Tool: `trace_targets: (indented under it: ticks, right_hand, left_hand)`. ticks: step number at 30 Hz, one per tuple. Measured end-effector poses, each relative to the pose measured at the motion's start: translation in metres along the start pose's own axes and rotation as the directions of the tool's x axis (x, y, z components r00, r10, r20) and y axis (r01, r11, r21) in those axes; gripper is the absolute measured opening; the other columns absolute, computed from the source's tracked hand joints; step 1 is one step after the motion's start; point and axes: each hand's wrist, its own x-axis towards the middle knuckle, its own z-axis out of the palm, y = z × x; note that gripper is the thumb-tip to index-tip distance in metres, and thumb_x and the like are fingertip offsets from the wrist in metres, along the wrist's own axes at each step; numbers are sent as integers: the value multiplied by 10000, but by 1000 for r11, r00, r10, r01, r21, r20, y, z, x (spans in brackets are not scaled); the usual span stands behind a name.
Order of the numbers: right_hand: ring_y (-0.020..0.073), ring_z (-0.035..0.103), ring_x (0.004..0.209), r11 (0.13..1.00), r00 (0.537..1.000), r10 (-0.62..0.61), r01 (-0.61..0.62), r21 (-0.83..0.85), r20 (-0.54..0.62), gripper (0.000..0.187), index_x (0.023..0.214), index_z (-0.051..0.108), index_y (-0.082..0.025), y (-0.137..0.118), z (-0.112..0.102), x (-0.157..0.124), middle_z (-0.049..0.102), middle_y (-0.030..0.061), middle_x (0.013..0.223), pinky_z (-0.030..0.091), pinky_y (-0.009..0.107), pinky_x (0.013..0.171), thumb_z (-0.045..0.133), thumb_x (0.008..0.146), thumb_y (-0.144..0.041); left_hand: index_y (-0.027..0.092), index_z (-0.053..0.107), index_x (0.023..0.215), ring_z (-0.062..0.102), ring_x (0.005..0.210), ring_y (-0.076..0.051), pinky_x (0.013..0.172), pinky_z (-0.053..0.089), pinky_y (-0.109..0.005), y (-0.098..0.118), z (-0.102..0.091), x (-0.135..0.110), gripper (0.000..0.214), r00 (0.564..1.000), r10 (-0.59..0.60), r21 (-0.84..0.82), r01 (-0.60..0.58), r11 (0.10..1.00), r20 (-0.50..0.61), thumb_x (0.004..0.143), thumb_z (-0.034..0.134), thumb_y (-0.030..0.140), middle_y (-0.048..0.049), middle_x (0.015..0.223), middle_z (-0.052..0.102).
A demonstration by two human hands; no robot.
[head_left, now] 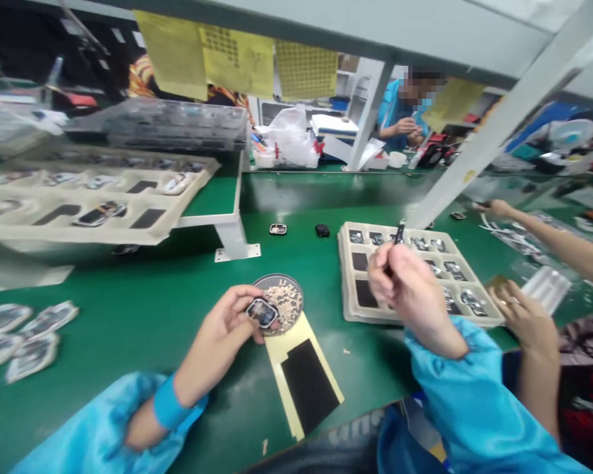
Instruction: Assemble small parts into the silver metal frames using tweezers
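My left hand (227,326) is closed on a small watch-like case (261,311) with a dark screen, held just over a round dish (282,297) full of tiny pale parts. My right hand (409,289) is raised and pinched round a thin black pen-like tool (399,234), its tip pointing up and away. It hovers above the near left part of a beige compartment tray (348,309) that holds several similar cases. Both my sleeves are bright blue.
A yellow card with a black pad (306,378) lies by the dish. Two loose small parts (278,228) sit farther back. A raised beige tray (79,204) is at left, bagged parts (24,332) at far left. Another person's hands (521,316) work at right.
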Motion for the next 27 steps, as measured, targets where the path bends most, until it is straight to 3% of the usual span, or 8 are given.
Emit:
trace_targets:
  ticks: [2, 4, 7, 11, 15, 18, 23, 27]
  right_hand:
    - [132, 478, 519, 910, 986, -74, 4, -415, -152, 297, 899, 652, -221, -9, -39, 5, 553, -25, 620, 324, 254, 486, 575, 947, -503]
    - [157, 523, 589, 653, 959, -151, -87, -753, -241, 278, 870, 708, -195, -8, -79, 11, 609, 2, 654, 342, 274, 543, 661, 879, -469]
    - [174, 527, 541, 366, 971, -4, -220, -904, -238, 284, 871, 747, -187, 14, -120, 19, 600, -3, 563, 328, 286, 532, 637, 862, -449]
    - [189, 577, 570, 314, 974, 57, -224, -923, -217, 246, 894, 747, -198, 42, -135, 23, 649, 6, 618, 346, 282, 533, 649, 827, -414]
    - [224, 618, 674, 287, 981, -5, -187, -940, -196, 170, 845, 711, -196, 34, -130, 24, 713, 45, 768, 377, 301, 584, 701, 773, -349]
    - [244, 641, 725, 395, 985, -97, -93, -914, -142, 188, 899, 731, -201, 11, -103, 23, 738, 58, 831, 421, 330, 638, 712, 803, -362]
    - [243, 658, 853, 832, 981, -172, 194, -520, 90, 182, 852, 788, -219, -12, -6, 12, 722, 58, 871, 502, 370, 776, 773, 810, -395]
    - [214, 673, 791, 978, 961, 21, 37, -204, 275, 208, 829, 783, -195, 8, 60, 5, 738, 50, 837, 534, 344, 717, 797, 791, -399]
  left_hand:
    - [190, 509, 1117, 688, 643, -161, 609, 558, -271, 0, 0, 1, 392, 1000, -9, -4, 9, 1000, -6, 803, 726, 281, -45, 947, 716]
    - [186, 511, 1140, 693, 660, -172, 615, 567, -278, 0, 1, 2, 457, 999, -29, 31, 29, 999, -23, 789, 759, 341, -61, 956, 721]
    - [161, 583, 1123, 657, 599, -155, 565, 539, -250, -2, 2, 1, 463, 998, -64, 171, 67, 983, -20, 786, 769, 420, -45, 825, 718]
    - [157, 647, 1015, 578, 491, -125, 411, 380, -184, -7, 0, 0, 395, 992, -127, 274, 122, 954, -1, 797, 758, 467, -14, 640, 679]
    - [146, 708, 1039, 609, 510, -140, 408, 397, -186, -7, 0, 2, 416, 992, -124, 226, 125, 966, -21, 771, 789, 453, -18, 619, 684]
    - [138, 752, 966, 650, 593, -162, 524, 540, -242, -3, 3, 3, 385, 994, -94, 128, 100, 987, -52, 734, 824, 436, -54, 736, 736]
    - [120, 793, 891, 609, 553, -140, 447, 464, -206, -2, 2, 4, 374, 984, -106, 30, 111, 993, -140, 727, 835, 454, -75, 729, 738]
    - [109, 785, 1054, 559, 493, -115, 393, 326, -188, -6, -5, 4, 466, 983, -106, 3, 108, 994, -147, 870, 679, 525, -74, 679, 712]
